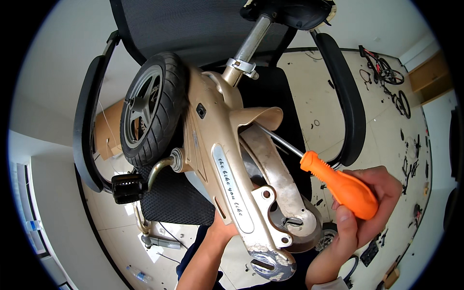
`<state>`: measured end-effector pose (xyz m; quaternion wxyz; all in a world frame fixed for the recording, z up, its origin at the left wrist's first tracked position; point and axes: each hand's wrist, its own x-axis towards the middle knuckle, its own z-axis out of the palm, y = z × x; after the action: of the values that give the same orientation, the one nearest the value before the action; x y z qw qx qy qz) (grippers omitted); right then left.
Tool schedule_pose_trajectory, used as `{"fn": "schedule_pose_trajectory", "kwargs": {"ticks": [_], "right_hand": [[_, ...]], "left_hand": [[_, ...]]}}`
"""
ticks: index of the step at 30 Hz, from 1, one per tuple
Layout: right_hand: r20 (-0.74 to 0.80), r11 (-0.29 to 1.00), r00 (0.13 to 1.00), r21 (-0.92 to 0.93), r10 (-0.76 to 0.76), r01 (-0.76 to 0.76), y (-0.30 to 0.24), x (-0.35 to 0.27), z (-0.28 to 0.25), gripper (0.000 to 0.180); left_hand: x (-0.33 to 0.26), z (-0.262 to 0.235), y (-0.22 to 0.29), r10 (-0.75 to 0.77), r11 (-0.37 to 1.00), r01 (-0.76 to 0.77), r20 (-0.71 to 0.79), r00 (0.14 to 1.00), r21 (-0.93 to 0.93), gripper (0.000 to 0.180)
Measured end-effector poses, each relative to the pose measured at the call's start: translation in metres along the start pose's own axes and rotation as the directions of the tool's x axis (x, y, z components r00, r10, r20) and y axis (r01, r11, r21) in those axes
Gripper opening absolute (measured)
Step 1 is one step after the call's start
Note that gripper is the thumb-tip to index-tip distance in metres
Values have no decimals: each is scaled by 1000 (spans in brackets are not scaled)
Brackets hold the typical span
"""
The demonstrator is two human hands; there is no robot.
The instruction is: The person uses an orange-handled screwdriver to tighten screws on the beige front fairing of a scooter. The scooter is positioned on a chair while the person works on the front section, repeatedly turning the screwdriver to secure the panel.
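A gold folding bike frame [198, 150] with a small wheel [154, 106] rests tilted on a black office chair [179, 203]. My right hand [369, 198] is closed around the orange handle of a screwdriver [340, 186]. Its metal shaft points up and left, and the tip goes under a flared gold lip on the frame's right side, where it is hidden. At the frame's lower left edge, my left hand [224, 229] reaches behind the frame and seems to touch it; its fingers are hidden. A scuffed metal arm [275, 169] lies inside the frame's open side.
The saddle [290, 12] sits on a silver seat post at the top. A black pedal [129, 188] juts out left. Chair armrests [350, 106] flank the frame. Bike parts [411, 159] lie about the floor at right; a cardboard box [108, 128] stands behind the left armrest.
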<state>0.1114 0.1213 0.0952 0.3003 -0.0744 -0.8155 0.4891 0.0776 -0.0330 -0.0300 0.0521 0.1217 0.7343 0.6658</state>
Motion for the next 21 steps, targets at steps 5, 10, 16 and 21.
{"fn": "schedule_pose_trajectory", "kwargs": {"ticks": [5, 10, 16, 21], "right_hand": [[-14, 977, 978, 39, 210, -209, -1, 4, -9, 56], [-6, 956, 958, -73, 285, -285, -10, 2, -15, 52], [191, 914, 913, -269, 361, -305, 1, 8, -35, 52], [-48, 990, 990, -45, 131, -133, -4, -2, -6, 58]], "left_hand": [[2, 0, 6, -4, 1000, 4, -6, 1000, -10, 9], [5, 0, 5, 4, 999, -6, -26, 1000, -47, 8], [3, -6, -3, 58, 995, -56, -26, 998, 81, 7], [6, -3, 1, 32, 998, -31, -1, 999, 55, 7]]}}
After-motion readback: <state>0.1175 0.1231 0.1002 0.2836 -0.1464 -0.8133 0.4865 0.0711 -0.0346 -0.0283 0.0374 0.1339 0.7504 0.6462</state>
